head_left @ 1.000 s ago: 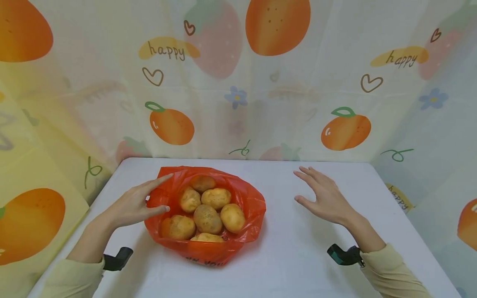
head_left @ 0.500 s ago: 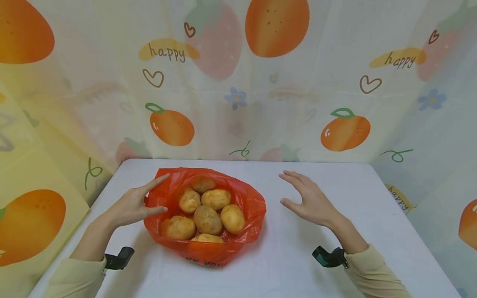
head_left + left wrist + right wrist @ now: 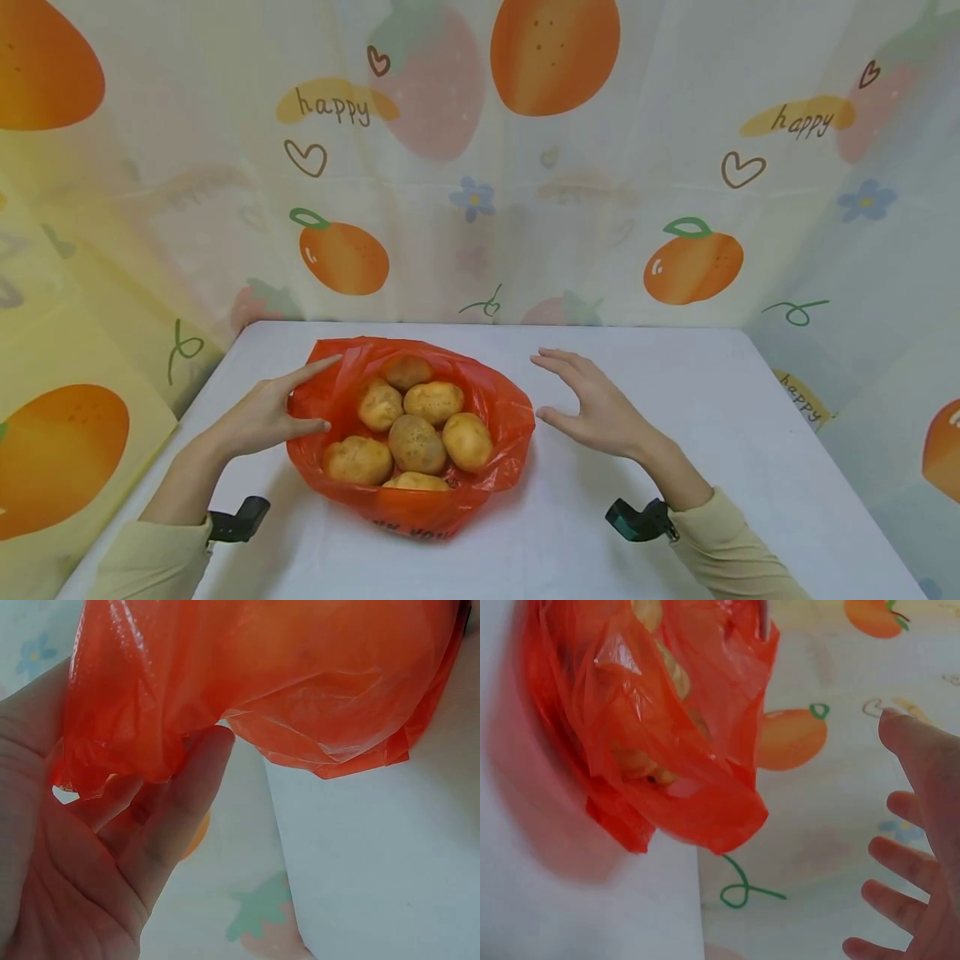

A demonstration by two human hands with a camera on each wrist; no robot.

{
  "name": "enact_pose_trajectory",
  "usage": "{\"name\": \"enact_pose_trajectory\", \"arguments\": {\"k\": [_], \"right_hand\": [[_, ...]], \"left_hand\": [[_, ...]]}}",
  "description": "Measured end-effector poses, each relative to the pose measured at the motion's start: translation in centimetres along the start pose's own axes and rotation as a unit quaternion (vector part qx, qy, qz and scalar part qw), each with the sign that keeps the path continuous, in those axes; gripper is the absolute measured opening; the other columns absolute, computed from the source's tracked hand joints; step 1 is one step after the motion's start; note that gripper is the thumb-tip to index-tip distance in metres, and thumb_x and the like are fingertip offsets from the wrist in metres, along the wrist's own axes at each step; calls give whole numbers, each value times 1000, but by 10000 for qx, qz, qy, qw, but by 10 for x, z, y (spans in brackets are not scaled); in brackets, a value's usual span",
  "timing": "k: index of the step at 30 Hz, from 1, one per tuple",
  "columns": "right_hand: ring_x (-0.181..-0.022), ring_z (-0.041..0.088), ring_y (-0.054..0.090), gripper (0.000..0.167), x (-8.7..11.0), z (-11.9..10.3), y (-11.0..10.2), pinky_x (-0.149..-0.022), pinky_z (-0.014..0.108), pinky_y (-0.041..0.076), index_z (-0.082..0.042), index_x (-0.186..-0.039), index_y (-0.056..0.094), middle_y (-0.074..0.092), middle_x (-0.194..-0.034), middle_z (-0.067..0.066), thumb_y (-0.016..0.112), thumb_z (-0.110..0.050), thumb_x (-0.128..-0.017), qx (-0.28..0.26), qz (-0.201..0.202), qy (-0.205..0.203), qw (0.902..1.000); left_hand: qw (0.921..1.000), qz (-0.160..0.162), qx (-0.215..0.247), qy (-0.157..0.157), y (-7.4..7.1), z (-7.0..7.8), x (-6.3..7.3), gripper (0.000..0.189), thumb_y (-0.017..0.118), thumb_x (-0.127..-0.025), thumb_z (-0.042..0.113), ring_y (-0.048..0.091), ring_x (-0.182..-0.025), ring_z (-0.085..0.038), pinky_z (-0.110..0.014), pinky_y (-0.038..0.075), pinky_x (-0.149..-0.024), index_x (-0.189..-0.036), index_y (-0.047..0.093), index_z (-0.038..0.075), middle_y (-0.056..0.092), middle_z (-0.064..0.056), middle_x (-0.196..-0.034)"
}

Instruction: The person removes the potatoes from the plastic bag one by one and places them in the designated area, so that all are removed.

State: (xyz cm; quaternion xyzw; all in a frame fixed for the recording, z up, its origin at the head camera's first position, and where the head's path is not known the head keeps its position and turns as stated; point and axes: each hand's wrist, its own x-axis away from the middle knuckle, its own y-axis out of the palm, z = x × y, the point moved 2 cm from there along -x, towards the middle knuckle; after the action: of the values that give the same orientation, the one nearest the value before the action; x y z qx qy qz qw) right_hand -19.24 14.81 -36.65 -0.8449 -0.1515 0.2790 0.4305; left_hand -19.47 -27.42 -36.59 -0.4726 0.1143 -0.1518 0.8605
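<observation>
An opened red plastic bag [image 3: 513, 408] with dark lettering on its front holds several potatoes [image 3: 417, 444]. My left hand [image 3: 258, 417] is at the bag's left side, thumb and forefinger spread apart over the rim; in the left wrist view loose red plastic [image 3: 157, 690] overlaps some of its fingers. To the right of the bag my right hand [image 3: 596, 412] hovers above the table, its fingers extended and apart, fingertips close to the bag's right edge. In the right wrist view nothing lies within that hand [image 3: 922, 862], and a gap separates it from the bag.
A white table [image 3: 675, 375] carries the bag. Behind and beside it hang curtains [image 3: 562, 233] printed with oranges, strawberries and the word "happy". Each wrist wears a black camera, such as the right one [image 3: 637, 521].
My right hand has moved left across the table, closer to the bag, fingers still spread. The left hand stays at the bag's left side. Bag and potatoes keep their place.
</observation>
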Motion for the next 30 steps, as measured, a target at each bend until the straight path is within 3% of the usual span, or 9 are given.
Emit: {"name": "enact_pose_trajectory", "arguments": {"k": [9,17,23,30], "right_hand": [[-128,16,38,61,-11,-15,12,-97,44,43,-23,-137,42,41,-140,-2,68,-28,-82,-477,-47,-228,9986],[-125,16,42,58,-21,-33,23,-92,39,47,-20,-136,43,44,-137,-3,68,-21,-83,-1399,-237,-464,9888],[-124,16,42,59,-24,-40,37,-98,39,43,-25,-136,42,46,-135,-3,68,-23,-83,-1718,-536,-454,9826],[-125,15,41,58,-23,-41,53,-100,41,40,-21,-136,42,45,-136,0,68,-21,-84,-1933,-808,-278,9774]], "left_hand": [[9999,-48,116,-68,2,-2,-2,78,77,-74,25,53,-109,-33,-51,47,-88,-141,38,19,54,-18,-125],[9995,-156,117,-262,2,-5,-5,81,76,-73,36,51,-111,-35,-50,49,-86,-142,36,21,52,-18,-128],[9992,-190,173,-292,2,-4,-5,81,77,-73,31,51,-109,-34,-48,49,-85,-142,35,21,53,-18,-126],[9982,-281,406,-332,4,-7,-6,82,77,-74,30,53,-104,-30,-41,53,-80,-143,33,21,53,-17,-124]]}}
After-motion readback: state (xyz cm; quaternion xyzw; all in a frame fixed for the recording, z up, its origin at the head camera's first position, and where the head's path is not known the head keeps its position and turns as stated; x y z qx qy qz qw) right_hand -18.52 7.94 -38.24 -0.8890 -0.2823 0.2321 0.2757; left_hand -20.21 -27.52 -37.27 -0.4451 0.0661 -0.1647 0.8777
